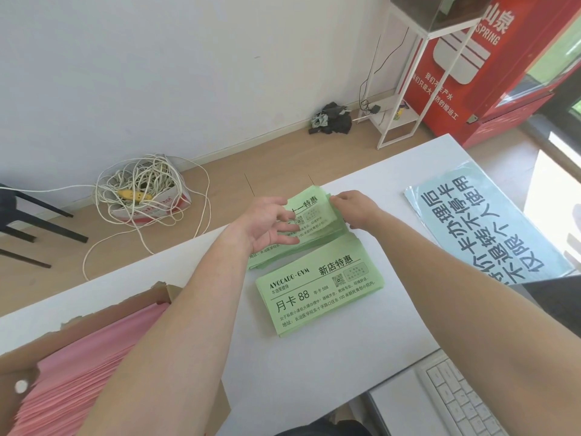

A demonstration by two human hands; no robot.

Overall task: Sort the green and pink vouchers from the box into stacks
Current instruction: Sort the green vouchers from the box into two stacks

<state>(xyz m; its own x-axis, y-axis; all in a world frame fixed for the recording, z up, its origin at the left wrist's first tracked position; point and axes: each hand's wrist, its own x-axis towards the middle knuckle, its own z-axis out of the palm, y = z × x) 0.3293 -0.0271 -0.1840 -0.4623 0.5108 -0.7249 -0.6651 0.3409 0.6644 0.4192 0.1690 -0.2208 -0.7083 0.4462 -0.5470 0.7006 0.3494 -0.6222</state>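
Far green stack (314, 212) on table (314, 360) is likely being squared: its right end is pinched by right hand (356, 209), with left hand (267, 225) laid on top, fingers relaxed. Edges should be tapped flush. Pink vouchers (94, 357) are seen in box (169, 292).

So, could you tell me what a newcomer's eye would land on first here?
Mid-table, both hands work the far green stack: the left hand rests open on it, and the right hand holds its right end. A second green stack lies just nearer, and pink vouchers fill the cardboard box at lower left.
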